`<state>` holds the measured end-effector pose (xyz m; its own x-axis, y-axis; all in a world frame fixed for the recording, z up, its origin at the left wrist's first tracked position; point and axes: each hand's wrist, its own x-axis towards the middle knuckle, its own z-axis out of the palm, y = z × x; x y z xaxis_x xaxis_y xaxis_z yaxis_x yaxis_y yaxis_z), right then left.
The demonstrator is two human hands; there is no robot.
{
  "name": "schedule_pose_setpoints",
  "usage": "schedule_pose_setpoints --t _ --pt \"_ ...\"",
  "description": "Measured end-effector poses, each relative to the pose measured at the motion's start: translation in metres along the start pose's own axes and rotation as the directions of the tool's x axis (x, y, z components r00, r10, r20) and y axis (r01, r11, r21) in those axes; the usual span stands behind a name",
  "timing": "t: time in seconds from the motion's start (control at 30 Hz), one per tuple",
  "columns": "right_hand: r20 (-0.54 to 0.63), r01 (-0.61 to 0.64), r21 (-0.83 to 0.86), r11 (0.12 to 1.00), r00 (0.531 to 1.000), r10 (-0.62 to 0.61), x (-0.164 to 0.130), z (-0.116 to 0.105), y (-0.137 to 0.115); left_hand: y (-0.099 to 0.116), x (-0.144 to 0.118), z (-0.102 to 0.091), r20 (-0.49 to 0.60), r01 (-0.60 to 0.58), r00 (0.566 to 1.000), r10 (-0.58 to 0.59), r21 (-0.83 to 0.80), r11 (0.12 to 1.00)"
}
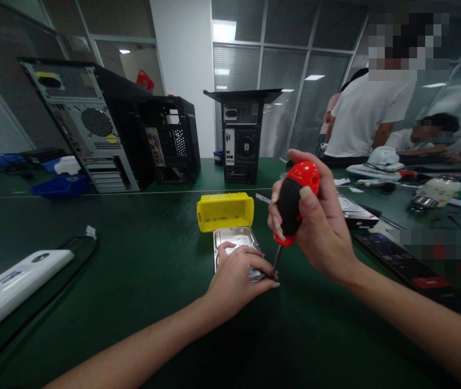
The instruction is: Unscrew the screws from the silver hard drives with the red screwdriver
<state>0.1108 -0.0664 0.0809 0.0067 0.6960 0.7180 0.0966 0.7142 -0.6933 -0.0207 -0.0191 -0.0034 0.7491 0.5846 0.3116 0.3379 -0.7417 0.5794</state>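
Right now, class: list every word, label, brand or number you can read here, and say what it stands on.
None can be read.
Hard drive label: too blurred.
White device markings: too blurred.
Yellow bin side mark: too small.
Computer cases stickers: too small.

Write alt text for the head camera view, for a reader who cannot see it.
A person's right hand holds a red-and-black screwdriver tip-down against a hard drive that the left hand presses flat on a green table. A yellow bin sits just behind the drive; open computer cases and other people stand farther back.
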Motion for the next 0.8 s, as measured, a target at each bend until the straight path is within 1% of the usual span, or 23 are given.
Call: schedule_pose_setpoints --t 0.17,0.37,0.7,0.8 --pt "-0.013 -0.003 -0.038 0.999 1.000 0.002 -0.0006 0.0003 0.0002 0.0009 -0.0005 -0.0007 0.014 0.001 1.000 -0.001 -0.002 1.000" --pt "-0.013 -0.003 0.027 1.000 1.000 0.003 -0.0004 -0.0002 0.0006 0.0010 -0.0006 -0.0008 0.009 0.003 1.000 -0.003 0.002 1.000" --pt "-0.015 0.006 0.021 1.000 1.000 -0.006 -0.0011 -0.0010 0.0018 0.0027 0.0003 -0.0032 0.020 0.006 1.000 -0.006 0.035 0.999" --pt "0.005 0.020 0.064 0.998 1.000 -0.020 -0.0001 -0.0016 0.0010 0.0018 0.0002 -0.0024 0.012 -0.001 1.000 0.000 0.042 0.999"
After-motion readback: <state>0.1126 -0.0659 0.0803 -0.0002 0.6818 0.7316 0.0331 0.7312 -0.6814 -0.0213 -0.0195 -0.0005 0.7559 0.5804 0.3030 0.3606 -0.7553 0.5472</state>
